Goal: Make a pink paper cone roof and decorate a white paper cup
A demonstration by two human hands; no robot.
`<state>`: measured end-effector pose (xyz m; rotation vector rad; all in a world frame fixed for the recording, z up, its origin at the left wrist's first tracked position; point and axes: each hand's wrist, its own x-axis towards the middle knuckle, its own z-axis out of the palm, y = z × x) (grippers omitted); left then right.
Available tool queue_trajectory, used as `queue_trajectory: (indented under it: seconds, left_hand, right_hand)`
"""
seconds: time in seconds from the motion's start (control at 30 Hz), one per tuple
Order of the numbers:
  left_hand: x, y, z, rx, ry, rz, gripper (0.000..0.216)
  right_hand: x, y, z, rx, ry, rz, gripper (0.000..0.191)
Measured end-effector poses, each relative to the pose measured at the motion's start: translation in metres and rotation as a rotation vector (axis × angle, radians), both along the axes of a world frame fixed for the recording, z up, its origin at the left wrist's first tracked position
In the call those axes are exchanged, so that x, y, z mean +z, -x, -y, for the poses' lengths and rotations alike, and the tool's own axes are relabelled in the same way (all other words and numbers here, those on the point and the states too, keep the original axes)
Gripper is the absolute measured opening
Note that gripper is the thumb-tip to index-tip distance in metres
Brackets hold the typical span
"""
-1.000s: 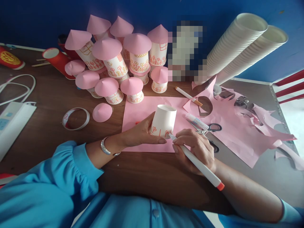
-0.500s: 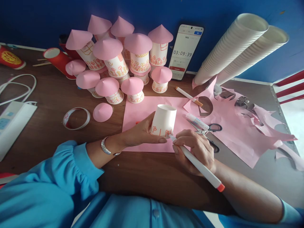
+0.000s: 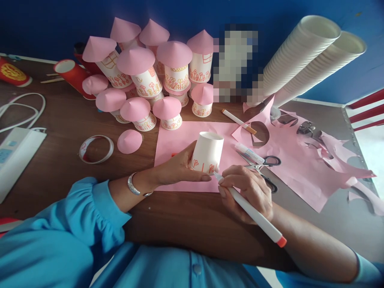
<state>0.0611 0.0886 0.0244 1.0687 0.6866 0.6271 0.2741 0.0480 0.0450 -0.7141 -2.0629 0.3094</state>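
My left hand (image 3: 181, 168) is closed around a white paper cup (image 3: 207, 150), thumb along its lower edge. Red flower and stem marks run around the lower part of the cup. In my right hand (image 3: 247, 190) is a white marker pen (image 3: 255, 216) with a red end, its tip at the cup's lower right edge. Beneath the cup lies a pink paper sheet (image 3: 171, 138). Right of it are scissors (image 3: 271, 161) with black handles, a clear glue tube (image 3: 249, 153) and another marker (image 3: 238, 121) with an orange-brown cap.
Decorated cups with pink cone roofs (image 3: 136, 62) crowd the back left. A loose pink cone (image 3: 130, 141) and a tape roll (image 3: 96, 149) lie nearer. Tall cup stacks (image 3: 300, 52) lean on the wall. Cut pink paper (image 3: 303, 176) covers the right; a power strip (image 3: 22, 160) sits left.
The marker tip has dropped slightly away from the drawn line, and the pen's red end has shifted a little right and down. The cup stays nearly still.
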Motion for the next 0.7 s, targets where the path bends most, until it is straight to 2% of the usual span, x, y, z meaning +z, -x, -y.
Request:
queue_trajectory:
  seconds: [0.3,0.7]
  left_hand:
    - [-0.0002,-0.0016,-0.0008,-0.010,-0.024,0.023,0.060]
    - [-0.0067,0.0019,0.0011,-0.014,-0.100,-0.115,0.079]
  right_hand:
    - [-0.0002,0.0007,-0.0018,-0.001,0.006,0.020,0.020]
    - [-0.0005,0.0022,-0.0034,-0.021,-0.015,0.011,0.021]
